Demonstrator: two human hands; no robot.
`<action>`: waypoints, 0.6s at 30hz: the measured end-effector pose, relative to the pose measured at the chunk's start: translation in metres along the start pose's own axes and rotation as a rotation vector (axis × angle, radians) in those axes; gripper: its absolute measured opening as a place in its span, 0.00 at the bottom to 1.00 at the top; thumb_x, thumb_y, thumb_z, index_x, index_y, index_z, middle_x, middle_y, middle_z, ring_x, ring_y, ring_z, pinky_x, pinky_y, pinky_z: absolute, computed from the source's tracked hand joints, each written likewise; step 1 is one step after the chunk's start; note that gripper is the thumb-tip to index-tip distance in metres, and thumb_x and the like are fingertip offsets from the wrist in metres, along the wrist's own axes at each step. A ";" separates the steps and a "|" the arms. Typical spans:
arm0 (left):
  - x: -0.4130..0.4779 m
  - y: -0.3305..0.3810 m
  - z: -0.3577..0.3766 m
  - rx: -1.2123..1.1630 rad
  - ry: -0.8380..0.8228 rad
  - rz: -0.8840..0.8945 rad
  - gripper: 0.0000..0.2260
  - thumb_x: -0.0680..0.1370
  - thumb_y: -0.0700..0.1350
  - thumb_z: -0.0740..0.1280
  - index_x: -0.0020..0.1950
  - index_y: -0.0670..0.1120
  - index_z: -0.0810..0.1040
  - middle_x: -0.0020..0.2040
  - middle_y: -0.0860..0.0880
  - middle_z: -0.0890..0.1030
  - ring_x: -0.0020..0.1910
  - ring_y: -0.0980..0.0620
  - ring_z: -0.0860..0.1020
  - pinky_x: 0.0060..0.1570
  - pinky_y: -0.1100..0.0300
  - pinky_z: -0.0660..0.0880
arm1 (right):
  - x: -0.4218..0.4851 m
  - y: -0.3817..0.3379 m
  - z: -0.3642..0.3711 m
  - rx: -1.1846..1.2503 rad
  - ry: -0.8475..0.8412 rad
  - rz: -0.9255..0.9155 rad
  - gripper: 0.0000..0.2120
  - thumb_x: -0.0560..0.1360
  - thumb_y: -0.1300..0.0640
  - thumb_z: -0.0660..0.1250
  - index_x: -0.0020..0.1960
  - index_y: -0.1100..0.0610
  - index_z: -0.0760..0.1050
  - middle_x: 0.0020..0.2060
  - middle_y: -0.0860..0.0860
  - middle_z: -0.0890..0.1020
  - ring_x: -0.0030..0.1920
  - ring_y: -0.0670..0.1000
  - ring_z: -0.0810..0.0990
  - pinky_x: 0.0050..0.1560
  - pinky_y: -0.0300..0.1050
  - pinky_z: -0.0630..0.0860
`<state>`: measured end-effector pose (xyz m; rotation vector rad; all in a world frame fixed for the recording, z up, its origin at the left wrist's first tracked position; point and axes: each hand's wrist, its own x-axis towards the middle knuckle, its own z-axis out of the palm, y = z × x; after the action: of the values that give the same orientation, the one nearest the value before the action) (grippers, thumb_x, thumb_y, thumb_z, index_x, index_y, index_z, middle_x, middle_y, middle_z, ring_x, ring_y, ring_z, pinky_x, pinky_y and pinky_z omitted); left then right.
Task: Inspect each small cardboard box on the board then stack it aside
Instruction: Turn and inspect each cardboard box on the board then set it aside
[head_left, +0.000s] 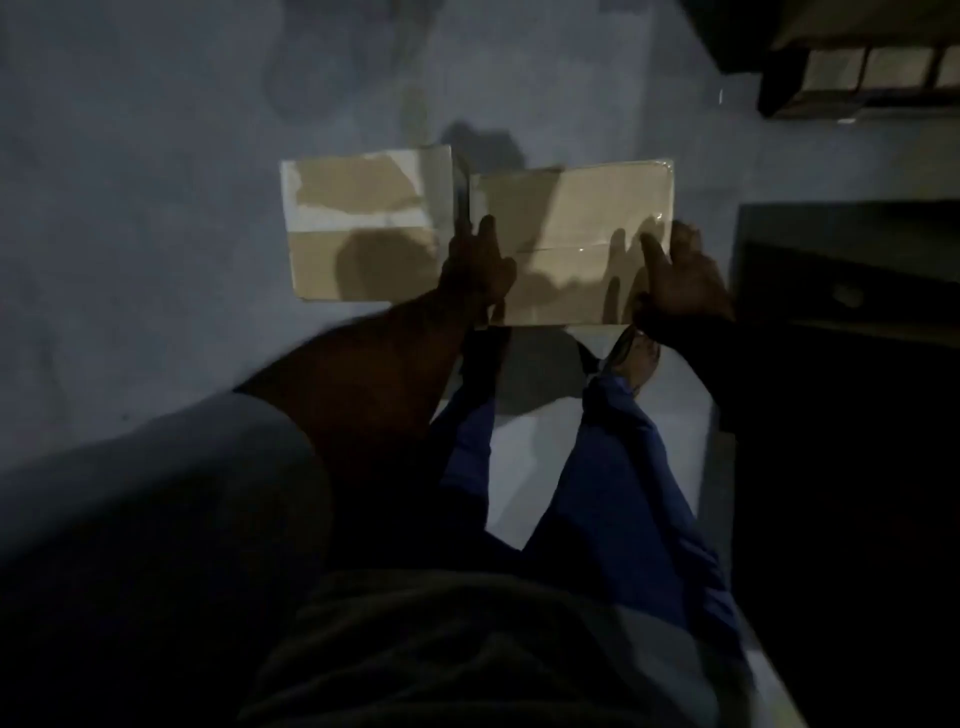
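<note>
The head view is very dark and blurred, and most of the lower frame is lost in shadow. The person's torso and left arm are little more than dark shapes.

Near the middle, a held box (571, 218) of brown cardboard is caught between both hands, with its broad face towards the camera. The left hand (475, 260) has its grip on the box's left edge, one finger lying on the face and the rest hidden at the side. The right hand (680, 275) grips the lower right corner, thumb across the front and fingers out of sight behind. A glossy strip of tape crosses the face.

Just beside it on the left, a second box (358, 223) lies on the grey floor (130, 234). It bears pale torn patches, tape or label remnants, too blurred to read.

Below the held box, legs in blue trousers (623, 493) stretch over a white board (519, 493), and a sandalled foot (636, 358) is partly hidden by the right wrist.

At the right stands dark furniture (831, 286), cut off by the frame edge. At top right a dark unit with pale panels (872, 73) is also cut off.
</note>
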<state>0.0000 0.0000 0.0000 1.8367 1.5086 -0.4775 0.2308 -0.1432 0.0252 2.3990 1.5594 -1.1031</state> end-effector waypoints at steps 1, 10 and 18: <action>0.003 -0.003 0.003 0.015 0.013 -0.005 0.30 0.80 0.49 0.67 0.79 0.43 0.62 0.77 0.36 0.61 0.70 0.33 0.69 0.66 0.46 0.73 | 0.008 -0.001 0.006 0.000 -0.013 0.001 0.40 0.78 0.56 0.70 0.84 0.57 0.54 0.83 0.65 0.49 0.81 0.69 0.53 0.79 0.62 0.58; 0.057 -0.042 0.038 -0.132 -0.154 -0.158 0.39 0.74 0.50 0.74 0.80 0.44 0.59 0.76 0.33 0.64 0.73 0.32 0.67 0.58 0.52 0.72 | 0.058 0.004 0.038 0.089 -0.052 0.100 0.34 0.80 0.52 0.65 0.83 0.50 0.56 0.83 0.66 0.44 0.82 0.69 0.49 0.80 0.66 0.55; 0.070 -0.040 0.040 -0.373 -0.111 -0.168 0.44 0.71 0.44 0.77 0.82 0.45 0.57 0.74 0.39 0.70 0.70 0.38 0.72 0.62 0.46 0.77 | 0.079 0.007 0.034 0.457 -0.116 0.299 0.44 0.78 0.60 0.68 0.86 0.48 0.48 0.78 0.65 0.63 0.76 0.68 0.65 0.77 0.53 0.64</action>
<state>-0.0150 0.0232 -0.0854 1.3833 1.5630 -0.3418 0.2367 -0.1004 -0.0498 2.6572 0.9466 -1.6295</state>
